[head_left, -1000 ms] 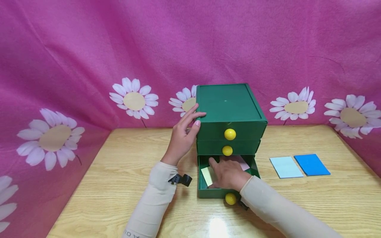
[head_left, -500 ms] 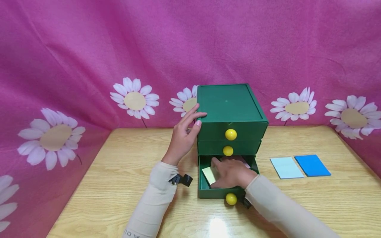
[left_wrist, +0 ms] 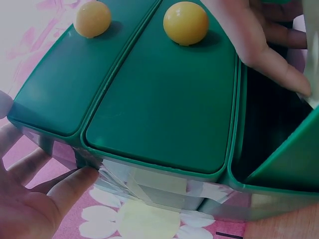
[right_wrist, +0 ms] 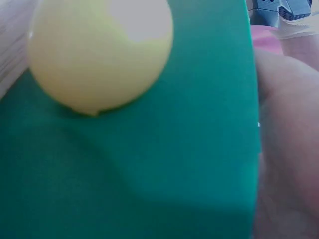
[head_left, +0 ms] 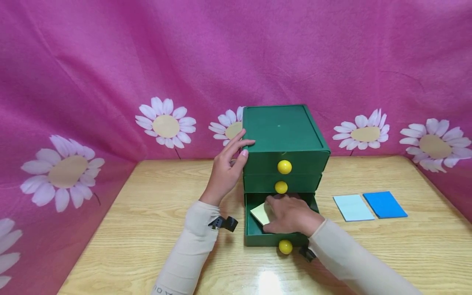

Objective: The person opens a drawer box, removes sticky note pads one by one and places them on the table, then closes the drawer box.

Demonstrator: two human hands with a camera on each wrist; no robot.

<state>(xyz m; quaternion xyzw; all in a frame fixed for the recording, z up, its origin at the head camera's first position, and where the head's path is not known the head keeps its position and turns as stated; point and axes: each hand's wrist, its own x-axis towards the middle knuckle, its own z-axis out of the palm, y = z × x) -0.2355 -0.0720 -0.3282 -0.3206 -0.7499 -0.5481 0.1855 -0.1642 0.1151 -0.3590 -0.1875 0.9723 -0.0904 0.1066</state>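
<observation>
In the head view a green drawer cabinet (head_left: pixel 280 127) with yellow knobs stands on the table. My left hand (head_left: pixel 225 172) rests against its left side, fingers extended over the top edge. The bottom drawer (head_left: pixel 254 239) is pulled out. Inside it, my right hand (head_left: pixel 293 215) holds a pale yellow sticky note pad (head_left: pixel 261 214) between thumb and fingers; the hand covers much of the pad. In the left wrist view a finger (left_wrist: pixel 279 69) of the right hand reaches over the drawer. The right wrist view shows mostly the drawer front with its yellow knob (right_wrist: pixel 99 50).
To the right of the cabinet lie a light blue sticky note pad (head_left: pixel 353 207) and a darker blue pad (head_left: pixel 385 204). A pink cloth (head_left: pixel 287 53) with daisies hangs behind the wooden table (head_left: pixel 155 196).
My right hand has shifted slightly right within the drawer, and the yellow pad has turned and moved with it. The pink pad behind is now mostly hidden. My left hand stays put.
</observation>
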